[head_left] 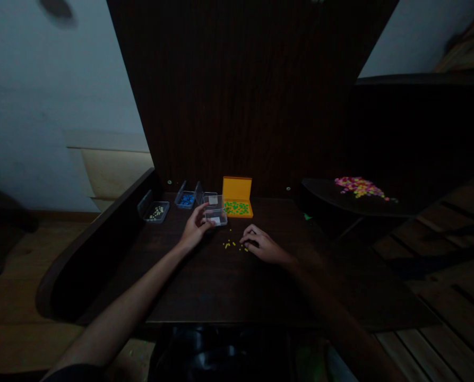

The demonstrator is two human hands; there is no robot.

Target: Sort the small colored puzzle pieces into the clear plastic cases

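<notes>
My left hand (195, 229) grips the left side of a small clear plastic box (221, 219), thumb at its front and fingers behind. The box's lid stands raised, and white labels show on it. On the dark table to the right, my right hand (263, 246) is curled low with thumb and fingertips together; whatever they hold is too small to make out. Several tiny yellow pieces (233, 244) lie scattered beside those fingertips. Just behind the clear box is an open orange case (237, 187) with many small green pieces (237, 208) in it.
An open clear box with blue pieces (187, 199) stands at the back left. Further left is another with pale pieces (157, 213). A heap of pink, yellow and purple pieces (360, 187) lies on the curved shelf (320, 190) at right. A raised side panel (97, 249) borders the table's left.
</notes>
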